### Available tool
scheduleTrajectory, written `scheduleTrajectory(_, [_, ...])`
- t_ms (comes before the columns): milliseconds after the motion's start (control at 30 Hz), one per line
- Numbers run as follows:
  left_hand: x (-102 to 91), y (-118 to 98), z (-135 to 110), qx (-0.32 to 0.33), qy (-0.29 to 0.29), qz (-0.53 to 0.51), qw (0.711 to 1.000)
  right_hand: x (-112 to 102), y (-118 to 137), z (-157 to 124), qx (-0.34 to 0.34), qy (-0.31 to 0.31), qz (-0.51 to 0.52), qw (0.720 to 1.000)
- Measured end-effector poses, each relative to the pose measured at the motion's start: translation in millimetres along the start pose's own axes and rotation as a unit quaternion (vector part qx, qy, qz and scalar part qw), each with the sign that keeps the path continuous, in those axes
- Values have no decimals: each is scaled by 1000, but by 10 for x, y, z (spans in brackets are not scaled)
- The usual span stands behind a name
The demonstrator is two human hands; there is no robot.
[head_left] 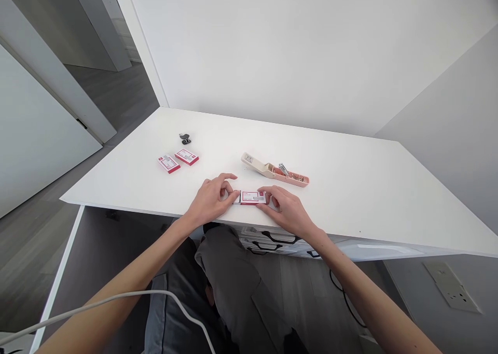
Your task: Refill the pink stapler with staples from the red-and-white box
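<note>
Near the front edge of the white desk, a small red-and-white staple box [252,198] lies between my hands. Its inner tray sticks out of the sleeve on the left side. My left hand [213,198] is closed in a pinch on that tray end, thumb on top. At the other end my right hand [285,206] grips the sleeve between thumb and fingers. Just beyond the hands rests a cream-and-pink box-like stapler [290,176], its cream lid [254,163] swung out to the left. Metal parts show inside its pink body.
Two more red-and-white boxes, one nearer [168,164] and one farther [187,157], lie at the left of the desk [350,188]. Behind them is a small black object [185,138], perhaps a staple remover. A white cable [163,293] crosses over my left arm. Drawers [268,237] sit below.
</note>
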State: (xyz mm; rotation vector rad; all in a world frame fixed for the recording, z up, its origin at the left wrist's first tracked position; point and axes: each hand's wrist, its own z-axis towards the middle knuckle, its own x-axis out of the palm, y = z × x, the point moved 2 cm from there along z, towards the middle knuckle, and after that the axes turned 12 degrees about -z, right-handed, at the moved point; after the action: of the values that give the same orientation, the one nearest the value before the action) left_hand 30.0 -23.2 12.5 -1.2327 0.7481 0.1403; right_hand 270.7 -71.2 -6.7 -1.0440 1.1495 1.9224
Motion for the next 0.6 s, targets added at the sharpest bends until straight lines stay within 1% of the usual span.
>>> scheduleTrajectory(167, [-1,-37,-17,9,20,-10,1000,10,-8,-4,6,-1,10,1000])
scheduleTrajectory(467, [31,-9,0,2,-6,-7,1000,3,-7,11,3,5,10,1000])
scheduleTrajectory(600, [62,-28,1,4,7,-22,1000,5,7,20,2,17,17,1000])
